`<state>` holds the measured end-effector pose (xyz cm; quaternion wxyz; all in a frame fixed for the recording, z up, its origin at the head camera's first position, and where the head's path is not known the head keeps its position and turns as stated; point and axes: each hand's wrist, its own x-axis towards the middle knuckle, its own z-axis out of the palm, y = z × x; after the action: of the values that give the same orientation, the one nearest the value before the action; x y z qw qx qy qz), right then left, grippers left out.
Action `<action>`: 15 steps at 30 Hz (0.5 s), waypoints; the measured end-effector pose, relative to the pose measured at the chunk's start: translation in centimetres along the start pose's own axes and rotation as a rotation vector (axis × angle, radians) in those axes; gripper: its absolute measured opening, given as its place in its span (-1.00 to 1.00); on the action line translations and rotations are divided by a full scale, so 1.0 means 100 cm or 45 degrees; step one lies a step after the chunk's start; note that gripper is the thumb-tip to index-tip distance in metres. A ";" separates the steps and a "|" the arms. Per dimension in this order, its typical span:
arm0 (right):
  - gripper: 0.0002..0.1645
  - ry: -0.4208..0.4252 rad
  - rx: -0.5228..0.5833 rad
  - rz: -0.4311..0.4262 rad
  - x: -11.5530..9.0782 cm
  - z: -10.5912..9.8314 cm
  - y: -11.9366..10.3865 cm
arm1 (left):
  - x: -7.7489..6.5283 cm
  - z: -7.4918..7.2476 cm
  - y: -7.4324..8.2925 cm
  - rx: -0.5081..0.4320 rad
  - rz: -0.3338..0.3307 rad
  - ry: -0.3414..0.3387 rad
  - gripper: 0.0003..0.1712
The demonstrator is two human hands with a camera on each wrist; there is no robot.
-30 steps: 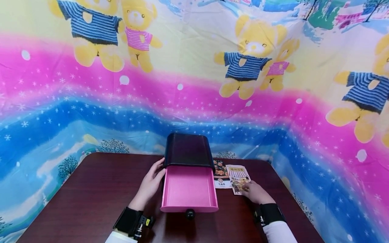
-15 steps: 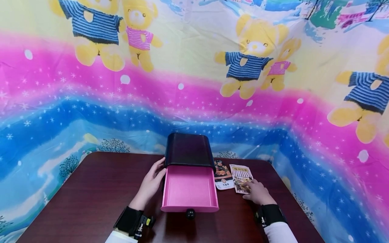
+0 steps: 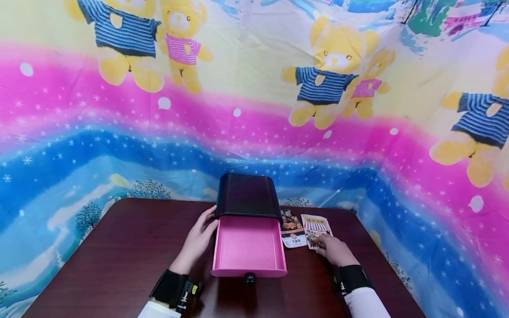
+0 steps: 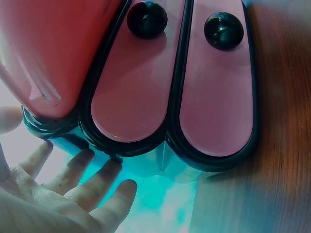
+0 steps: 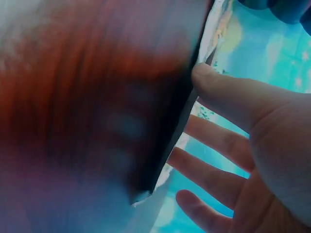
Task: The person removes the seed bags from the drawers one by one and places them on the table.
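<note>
A black desktop drawer box (image 3: 247, 194) with pink drawers stands on the table, its top drawer (image 3: 249, 247) pulled out and holding nothing visible. My left hand (image 3: 196, 243) rests along the box's left side, fingers extended, as the left wrist view also shows. My right hand (image 3: 336, 251) pinches the near edge of a flat paper packet (image 3: 317, 226) printed with a striped awning. In the right wrist view the thumb (image 5: 228, 90) is at the packet's edge, with the other fingers on the far side. Another flat packet (image 3: 293, 234), with orange flowers, lies between it and the box.
Two lower drawers (image 4: 131, 107) with round black knobs are closed. The open drawer's knob (image 3: 249, 279) juts toward me. Behind the dark wooden table (image 3: 119, 256) hangs a bear-print cloth (image 3: 246, 110).
The awning packet has slid slightly right, away from the flower packet, which has turned a little. My right fingers have loosened, then closed on the packet's near edge. My left hand stays put.
</note>
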<state>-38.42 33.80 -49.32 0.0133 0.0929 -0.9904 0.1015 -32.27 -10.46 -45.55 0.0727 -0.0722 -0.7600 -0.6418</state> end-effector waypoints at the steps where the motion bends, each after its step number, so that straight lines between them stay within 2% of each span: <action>1: -0.75 0.003 0.013 0.001 0.000 -0.001 0.001 | 0.000 0.000 0.000 0.000 -0.001 0.001 -0.42; 5: -0.78 0.050 0.033 -0.004 -0.002 -0.005 0.006 | 0.000 0.001 0.001 0.002 -0.002 0.003 -0.42; 12: -0.70 0.173 0.007 -0.021 0.001 -0.011 0.016 | -0.001 0.002 0.002 0.004 0.017 0.024 -0.42; 15: -0.68 0.179 0.019 -0.012 0.003 -0.010 0.018 | -0.002 0.002 0.001 0.005 0.020 0.033 -0.43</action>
<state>-39.05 35.70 -48.66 0.0824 0.0903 -0.9858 0.1150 -32.07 -10.25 -45.48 0.0877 -0.0697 -0.7597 -0.6405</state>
